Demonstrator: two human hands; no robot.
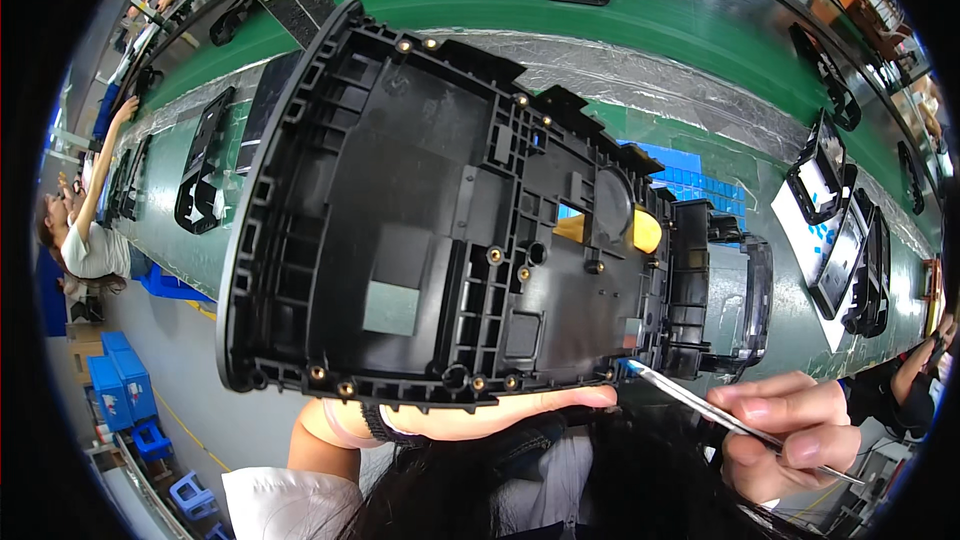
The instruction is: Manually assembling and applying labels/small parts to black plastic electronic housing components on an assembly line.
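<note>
A large black plastic housing (400, 190) with ribs, brass inserts and a pale square patch fills the middle, tilted up toward me. My left hand (490, 415) supports it along the lower edge, its thumb stretched beneath the rim and its other fingers hidden behind. Pinched in the fingers of my right hand (790, 430) is a slim pair of metal tweezers (690, 398). Their far end meets the housing's lower right corner, where a small blue bit shows. Through an opening and past the edge appears a yellow round thing (647, 231).
Behind the housing, another black frame (725, 290) lies on the green bench near a blue tray (700, 180). More black frames (850, 250) rest on white sheets at right; others (205, 165) stand left. A green conveyor (680, 5) runs along the back. Co-workers (90, 230) are at both sides.
</note>
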